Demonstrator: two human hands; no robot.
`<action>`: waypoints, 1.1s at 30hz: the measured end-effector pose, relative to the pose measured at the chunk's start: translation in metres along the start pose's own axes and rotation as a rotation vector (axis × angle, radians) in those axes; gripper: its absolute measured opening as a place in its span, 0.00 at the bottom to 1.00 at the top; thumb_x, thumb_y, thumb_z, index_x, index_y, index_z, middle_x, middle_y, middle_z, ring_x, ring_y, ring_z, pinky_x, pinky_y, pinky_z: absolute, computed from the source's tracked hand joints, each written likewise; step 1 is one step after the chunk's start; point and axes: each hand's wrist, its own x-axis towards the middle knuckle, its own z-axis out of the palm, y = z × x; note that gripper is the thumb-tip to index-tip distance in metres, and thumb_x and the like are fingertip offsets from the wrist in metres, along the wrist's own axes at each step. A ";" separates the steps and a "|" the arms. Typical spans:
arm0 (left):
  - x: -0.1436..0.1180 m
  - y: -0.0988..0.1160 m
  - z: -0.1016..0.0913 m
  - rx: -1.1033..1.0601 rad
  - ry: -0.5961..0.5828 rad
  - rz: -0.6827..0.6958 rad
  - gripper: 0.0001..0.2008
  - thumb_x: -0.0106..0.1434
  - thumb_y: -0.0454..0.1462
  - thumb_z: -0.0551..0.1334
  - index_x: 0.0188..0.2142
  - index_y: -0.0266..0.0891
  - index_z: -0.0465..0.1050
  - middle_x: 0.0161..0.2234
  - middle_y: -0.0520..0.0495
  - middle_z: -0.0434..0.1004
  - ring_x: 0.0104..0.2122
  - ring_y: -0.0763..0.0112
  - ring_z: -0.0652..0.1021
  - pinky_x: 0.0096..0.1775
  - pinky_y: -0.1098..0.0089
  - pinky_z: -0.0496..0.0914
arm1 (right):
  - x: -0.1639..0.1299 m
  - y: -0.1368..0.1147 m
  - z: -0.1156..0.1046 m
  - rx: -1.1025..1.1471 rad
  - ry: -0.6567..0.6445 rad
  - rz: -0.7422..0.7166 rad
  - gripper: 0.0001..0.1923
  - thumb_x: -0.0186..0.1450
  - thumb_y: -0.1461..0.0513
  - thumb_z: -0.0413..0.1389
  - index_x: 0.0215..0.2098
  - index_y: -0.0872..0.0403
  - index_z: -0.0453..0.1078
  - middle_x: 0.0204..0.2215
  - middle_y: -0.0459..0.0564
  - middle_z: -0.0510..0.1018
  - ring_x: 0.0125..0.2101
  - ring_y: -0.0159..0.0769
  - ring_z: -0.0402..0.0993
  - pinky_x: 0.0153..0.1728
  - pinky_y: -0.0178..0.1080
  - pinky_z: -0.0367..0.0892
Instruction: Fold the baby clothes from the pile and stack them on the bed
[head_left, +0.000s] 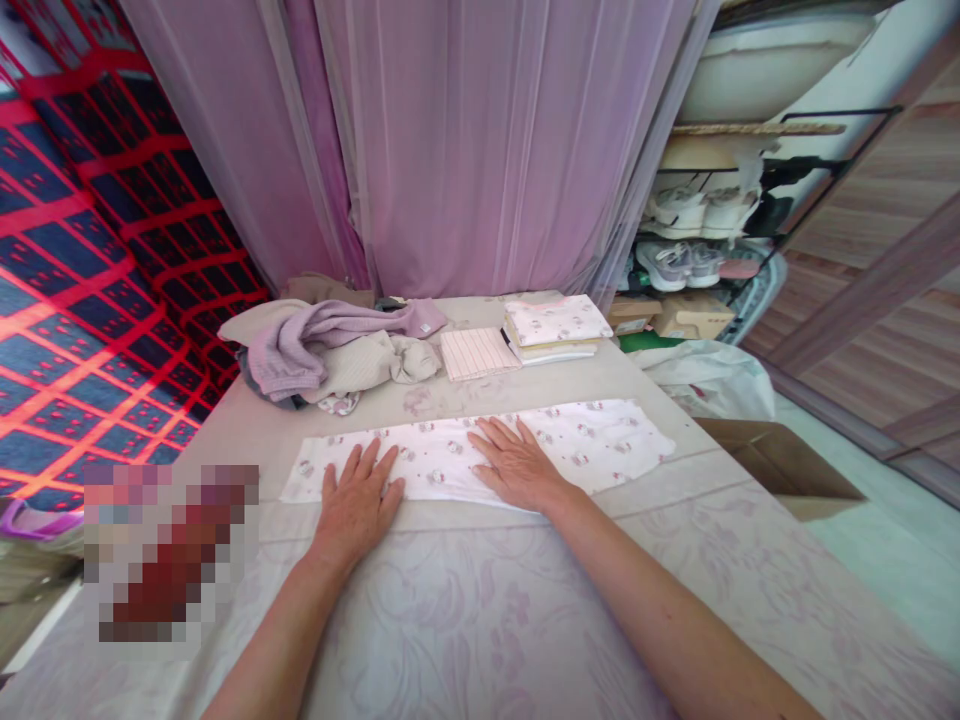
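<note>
A long white cloth garment (589, 440) with a small printed pattern lies flat across the bed-like surface, folded into a narrow strip; its exact kind is hard to make out. My left hand (358, 500) rests flat near its left end, fingers spread. Flat on the middle of the strip is my right hand (514, 465), fingers also apart. Neither hand grips anything. Just behind the strip sits a folded pink striped cloth (478, 355). Beside it to the right is a stack of folded clothes (559, 320), with a printed white piece on top.
A loose heap of mauve and beige clothes (337, 350) lies at the back left. Purple curtains (480, 150) hang behind. On the right stand a shoe rack (697, 210) and an open cardboard box (772, 460). A blurred-out patch (172, 560) covers something at left.
</note>
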 end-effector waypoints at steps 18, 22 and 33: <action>0.007 -0.047 -0.003 -0.004 0.185 -0.188 0.27 0.66 0.49 0.48 0.59 0.40 0.63 0.64 0.40 0.57 0.63 0.49 0.57 0.59 0.40 0.49 | -0.075 0.066 -0.005 0.267 0.398 0.088 0.16 0.64 0.59 0.49 0.43 0.50 0.76 0.47 0.53 0.78 0.50 0.41 0.72 0.53 0.49 0.65; 0.003 -0.017 -0.010 -0.083 0.291 0.087 0.18 0.65 0.42 0.53 0.51 0.43 0.72 0.58 0.42 0.67 0.60 0.52 0.63 0.60 0.44 0.49 | -0.097 0.071 0.001 0.433 0.445 0.065 0.10 0.60 0.60 0.53 0.36 0.48 0.77 0.45 0.51 0.79 0.51 0.43 0.71 0.53 0.51 0.65; 0.005 0.140 -0.007 -0.203 0.091 0.692 0.07 0.61 0.37 0.62 0.38 0.44 0.77 0.36 0.46 0.77 0.40 0.62 0.74 0.44 0.61 0.66 | -0.098 0.072 0.000 0.542 0.579 0.178 0.11 0.55 0.65 0.52 0.31 0.48 0.75 0.44 0.50 0.79 0.51 0.43 0.70 0.55 0.51 0.63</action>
